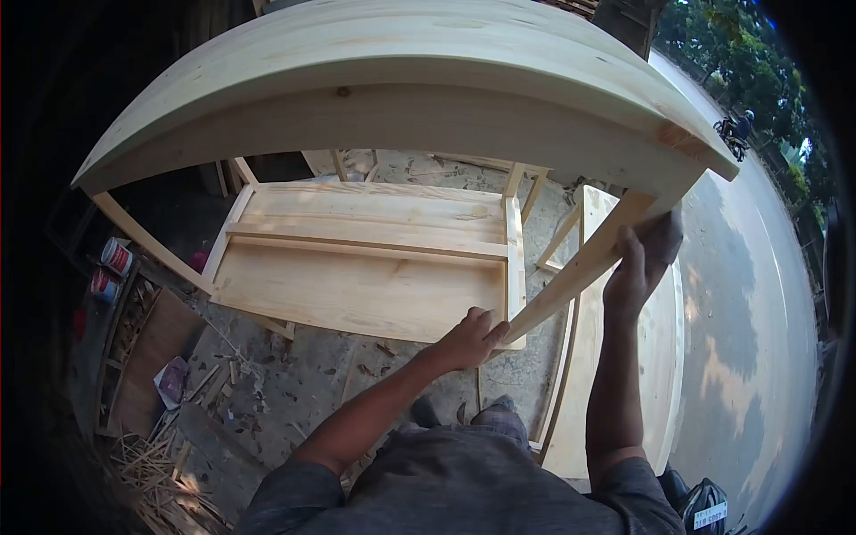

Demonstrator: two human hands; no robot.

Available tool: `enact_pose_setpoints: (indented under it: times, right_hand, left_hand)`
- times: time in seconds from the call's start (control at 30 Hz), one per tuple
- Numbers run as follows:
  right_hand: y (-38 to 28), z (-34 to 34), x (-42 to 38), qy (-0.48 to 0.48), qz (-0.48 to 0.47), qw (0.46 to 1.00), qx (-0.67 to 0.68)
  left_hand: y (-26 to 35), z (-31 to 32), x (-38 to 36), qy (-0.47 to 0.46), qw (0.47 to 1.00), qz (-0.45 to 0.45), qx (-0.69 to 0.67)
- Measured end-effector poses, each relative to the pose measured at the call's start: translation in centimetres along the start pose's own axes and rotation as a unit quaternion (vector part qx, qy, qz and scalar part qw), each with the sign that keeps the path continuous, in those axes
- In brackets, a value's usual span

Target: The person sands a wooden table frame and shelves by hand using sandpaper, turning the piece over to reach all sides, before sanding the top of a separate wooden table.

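Note:
A pale wooden table (374,116) stands high before me, its top and deep front apron facing me. My right hand (640,263) grips its right front leg (571,272) high up, near the apron, with the thumb on the near side. Lower down, my left hand (473,339) is closed at the foot of the same leg; some of its fingers are hidden. Beneath is a flat wooden panel (357,285) with a long brace (366,242) across it, which looks like an upturned table. The leg's foot meets this panel's right front corner.
On the right lies another long wooden piece (597,374), beside a road (749,312) with a motorcycle rider (736,129). At left are paint cans (116,256), a brown board (156,357) and a heap of wood scraps (160,473). Dry leaves litter the concrete floor (303,392).

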State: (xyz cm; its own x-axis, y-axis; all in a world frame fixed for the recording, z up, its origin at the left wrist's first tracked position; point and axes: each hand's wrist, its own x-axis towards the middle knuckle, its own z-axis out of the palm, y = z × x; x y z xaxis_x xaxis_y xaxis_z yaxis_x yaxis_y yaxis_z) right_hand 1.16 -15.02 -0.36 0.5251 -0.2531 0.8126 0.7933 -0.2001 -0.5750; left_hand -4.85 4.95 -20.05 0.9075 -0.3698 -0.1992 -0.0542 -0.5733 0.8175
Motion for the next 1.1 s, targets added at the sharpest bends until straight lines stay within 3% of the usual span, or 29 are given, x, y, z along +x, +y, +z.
enact_pose_setpoints:
  times: [0.03, 0.07, 0.17, 0.23, 0.3, 0.33, 0.37, 0.43, 0.53, 0.57, 0.6, 0.63, 0.73, 0.77, 0.83, 0.9, 0.97, 1.03, 1.1]
  right_hand:
    - [-3.7, 1.1, 3.4, 0.005, 0.035, 0.999, 0.040]
    - [-4.5, 0.7, 4.7, 0.006, 0.079, 0.995, 0.062]
    - [0.1, 1.8, -0.6, 0.006, -0.208, 0.978, -0.005]
    - [1.8, 0.3, -6.9, -0.073, -0.135, 0.982, -0.109]
    - [2.3, -0.8, -6.7, -0.069, -0.036, 0.994, -0.080]
    - [1.5, -0.6, -5.6, -0.065, 0.014, 0.995, -0.068]
    - [0.8, -0.9, -2.0, -0.044, 0.023, 0.998, -0.027]
    - [-5.1, 0.8, 4.7, -0.015, 0.043, 0.998, 0.042]
    - [-1.7, 0.1, 2.6, -0.036, -0.116, 0.984, -0.131]
    - [1.1, -0.4, -0.2, -0.055, -0.208, 0.966, -0.142]
    - [4.6, -1.0, -4.8, -0.062, -0.152, 0.984, -0.072]
    - [5.5, -2.2, -9.2, -0.115, -0.018, 0.985, -0.130]
    - [7.4, -4.0, -7.3, -0.180, 0.167, 0.966, 0.077]
    - [4.9, -3.0, -2.0, -0.183, 0.144, 0.954, 0.191]
    - [0.9, -3.0, 5.8, -0.217, 0.205, 0.916, 0.269]
    - [3.0, -2.2, 3.4, -0.190, 0.121, 0.955, 0.192]
    - [10.0, -4.2, -3.3, -0.279, 0.178, 0.917, 0.223]
    - [15.9, -6.4, -12.4, -0.350, 0.212, 0.906, 0.110]
    - [16.2, -8.3, -12.7, -0.443, 0.335, 0.821, 0.134]
  left_hand:
    - [0.3, 0.4, 1.1, -0.033, 0.999, 0.020, -0.027]
    - [1.3, 0.8, 1.8, -0.006, 0.997, 0.039, -0.068]
    - [5.3, 0.2, 5.8, 0.063, 0.976, 0.138, -0.154]
    - [7.4, 0.2, 8.6, 0.095, 0.947, 0.174, -0.251]
    - [8.6, 1.9, 11.1, 0.101, 0.898, 0.163, -0.397]
    - [9.9, 2.6, 11.8, 0.059, 0.882, 0.185, -0.430]
    - [10.1, 2.8, 12.4, 0.096, 0.938, 0.104, -0.318]
    - [10.1, 3.1, 13.0, 0.096, 0.953, 0.060, -0.281]
    - [11.5, 5.3, 10.9, 0.302, 0.911, 0.091, -0.266]
    - [11.7, 5.6, 10.7, 0.379, 0.883, 0.105, -0.255]
    - [10.3, 6.2, 11.1, 0.391, 0.882, 0.136, -0.227]
    - [8.9, 7.0, 11.3, 0.399, 0.880, 0.162, -0.200]
    - [7.7, 7.5, 11.2, 0.351, 0.908, 0.062, -0.220]
    - [6.9, 8.5, 11.1, 0.337, 0.914, 0.022, -0.225]
    - [5.4, 9.5, 11.3, 0.343, 0.918, 0.039, -0.194]
    - [3.6, 10.8, 10.9, 0.367, 0.918, 0.040, -0.147]
    - [2.0, 10.7, 10.5, 0.351, 0.934, 0.036, -0.050]
    - [-2.0, 11.9, 11.2, 0.311, 0.947, -0.084, 0.005]
    - [-1.9, 11.2, 8.5, 0.343, 0.925, -0.135, -0.090]
